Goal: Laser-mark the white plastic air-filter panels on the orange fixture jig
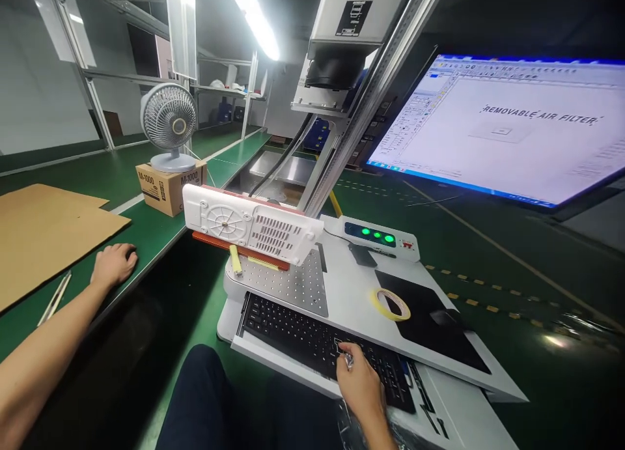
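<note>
Two bare hands in view, well apart. Left hand down on the green bench, just beside a big sheet of cardboard, fingers loosely bent, grip relaxed, nothing visible in it. Slim pale tool lying near the left forearm. Right hand at the black keyboard on a pull-out tray, fingers curled, small shiny bit by the thumb. Honestly can't tell about that grip, pinching the bit or merely touching it.

As for the white plastic panel: propped on a long edge over the holed metal plate, slots towards the camera, orange-red piece along the bottom, stubby yellow stick in front. Clear of both hands.

Also on the machine: three green lights, plus a roll of yellow tape at the edge of a black mat. "REMOVABLE AIR FILTER" up on the screen. Over on the bench, a fan on top of a cardboard box marked M-1000.
</note>
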Motion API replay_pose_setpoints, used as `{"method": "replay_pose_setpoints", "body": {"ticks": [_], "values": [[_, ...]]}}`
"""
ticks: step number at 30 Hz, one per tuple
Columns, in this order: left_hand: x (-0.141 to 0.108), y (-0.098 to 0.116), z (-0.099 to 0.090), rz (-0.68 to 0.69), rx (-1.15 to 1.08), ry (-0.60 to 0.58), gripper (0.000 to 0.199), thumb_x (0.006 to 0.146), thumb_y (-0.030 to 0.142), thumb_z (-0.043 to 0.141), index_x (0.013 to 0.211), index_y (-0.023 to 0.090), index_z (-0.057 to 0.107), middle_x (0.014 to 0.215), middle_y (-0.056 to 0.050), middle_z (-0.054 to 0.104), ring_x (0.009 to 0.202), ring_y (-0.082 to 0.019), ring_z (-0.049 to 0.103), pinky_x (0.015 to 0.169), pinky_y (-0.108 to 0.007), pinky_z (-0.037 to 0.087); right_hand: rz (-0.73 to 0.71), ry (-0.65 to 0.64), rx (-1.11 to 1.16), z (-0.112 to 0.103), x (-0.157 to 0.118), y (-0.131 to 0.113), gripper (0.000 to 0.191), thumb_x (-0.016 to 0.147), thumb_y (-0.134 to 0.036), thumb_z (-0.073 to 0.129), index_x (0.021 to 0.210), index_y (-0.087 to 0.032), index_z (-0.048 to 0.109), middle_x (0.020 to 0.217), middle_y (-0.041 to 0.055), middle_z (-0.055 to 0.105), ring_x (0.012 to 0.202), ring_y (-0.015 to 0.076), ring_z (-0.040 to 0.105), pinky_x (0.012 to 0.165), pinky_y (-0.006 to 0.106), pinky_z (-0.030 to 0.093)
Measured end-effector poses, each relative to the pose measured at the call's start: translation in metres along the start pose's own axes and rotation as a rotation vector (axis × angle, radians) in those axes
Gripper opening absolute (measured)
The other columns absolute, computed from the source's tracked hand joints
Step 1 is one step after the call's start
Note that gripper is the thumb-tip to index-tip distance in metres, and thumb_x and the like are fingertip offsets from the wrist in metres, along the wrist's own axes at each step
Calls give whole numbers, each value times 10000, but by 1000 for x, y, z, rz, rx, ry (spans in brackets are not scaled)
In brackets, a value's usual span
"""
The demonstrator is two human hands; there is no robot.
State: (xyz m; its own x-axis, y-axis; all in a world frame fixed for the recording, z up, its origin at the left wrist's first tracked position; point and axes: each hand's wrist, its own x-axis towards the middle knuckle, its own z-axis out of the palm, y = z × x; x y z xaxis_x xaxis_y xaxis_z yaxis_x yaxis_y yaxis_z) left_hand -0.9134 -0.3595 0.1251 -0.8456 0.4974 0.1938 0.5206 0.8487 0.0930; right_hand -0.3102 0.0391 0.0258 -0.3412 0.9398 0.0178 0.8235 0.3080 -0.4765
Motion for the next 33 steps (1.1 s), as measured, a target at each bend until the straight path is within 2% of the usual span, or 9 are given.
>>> {"method": "replay_pose_setpoints", "body": {"ticks": [2,4,7,10,15,21,33], "values": [[-1,1,-2,-6,23,-16,664,1045,484,278,1379,136,734,1463,-225,697,1334,-461,615,1072,-623,485,-18,74,65,0,-2,1,479,951,-538,387,1224,-257,663,1272,116,805,984,337,767,821,419,508],[-1,2,-4,-11,42,-22,677,1044,486,259,1387,139,729,1476,-210,695,1338,-460,614,1082,-620,490,-15,127,124,0,-5,1,514,917,-633,411,1164,-265,670,1206,119,817,1002,352,766,827,419,514],[-1,3,-5,-9,45,-19,689,1046,493,254,1402,136,723,1480,-206,696,1339,-463,613,1082,-622,493,35,92,131,-3,-7,-1,518,884,-704,420,1049,-287,678,1026,117,827,932,377,762,779,416,488],[-1,2,-4,-14,42,-22,696,1042,498,255,1405,135,724,1490,-207,692,1347,-467,611,1080,-624,496,42,71,134,-5,-8,-5,517,887,-743,419,992,-299,663,956,101,823,850,373,749,747,404,450],[2,-1,0,-24,55,-32,718,1042,515,229,1423,145,713,1509,-196,684,1371,-454,603,1099,-613,490,8,81,168,-6,-8,-8,504,892,-767,427,902,-306,632,850,88,796,811,354,737,703,376,401],[4,-5,4,-18,55,-21,699,1048,510,240,1414,153,718,1505,-199,688,1367,-451,608,1093,-605,492,35,47,158,-7,-8,-9,503,894,-764,407,889,-311,627,856,88,796,797,353,724,695,378,386],[1,-1,-1,-22,39,-23,676,1045,482,278,1418,142,728,1509,-218,684,1364,-462,613,1104,-617,490,59,-22,108,-12,-9,-12,468,922,-734,383,897,-324,608,884,74,794,822,347,718,704,374,390]]}}
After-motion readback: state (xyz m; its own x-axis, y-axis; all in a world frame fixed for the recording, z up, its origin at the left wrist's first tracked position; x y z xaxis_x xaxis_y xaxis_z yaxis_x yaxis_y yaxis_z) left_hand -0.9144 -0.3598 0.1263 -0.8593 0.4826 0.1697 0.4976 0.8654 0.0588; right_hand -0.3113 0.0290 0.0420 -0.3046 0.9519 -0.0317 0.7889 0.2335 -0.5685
